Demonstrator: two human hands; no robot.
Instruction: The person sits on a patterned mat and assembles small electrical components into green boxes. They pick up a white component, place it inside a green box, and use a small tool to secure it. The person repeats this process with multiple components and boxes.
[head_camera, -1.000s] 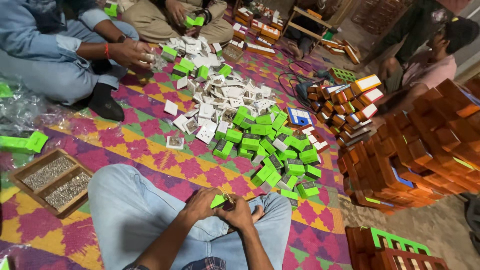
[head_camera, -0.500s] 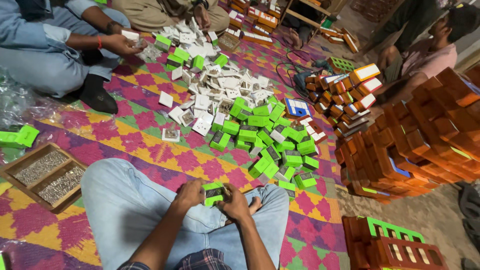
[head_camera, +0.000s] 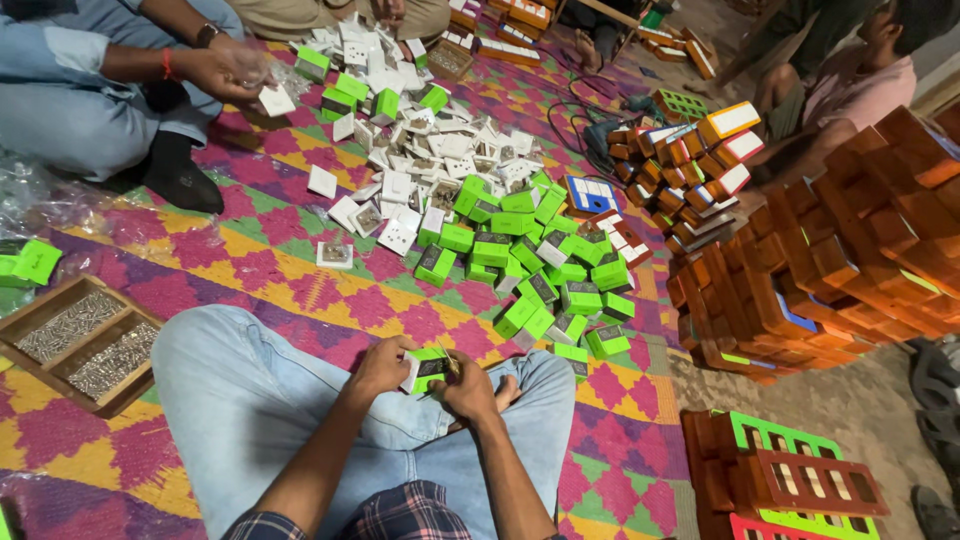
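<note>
Head view: left hand (head_camera: 381, 366) and right hand (head_camera: 468, 385) grip a green box (head_camera: 428, 366) (long axis lying left-right).

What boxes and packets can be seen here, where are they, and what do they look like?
Green box: small, green and white, held in both hands over the lap.
Green boxes: loose pile mid-mat.
White parts: square, heaped beyond the green pile.
Orange boxes: brick-like stack, right.
Blue box: flat, beside the green pile.
Wooden tray: left, two compartments of metal screws.
</note>
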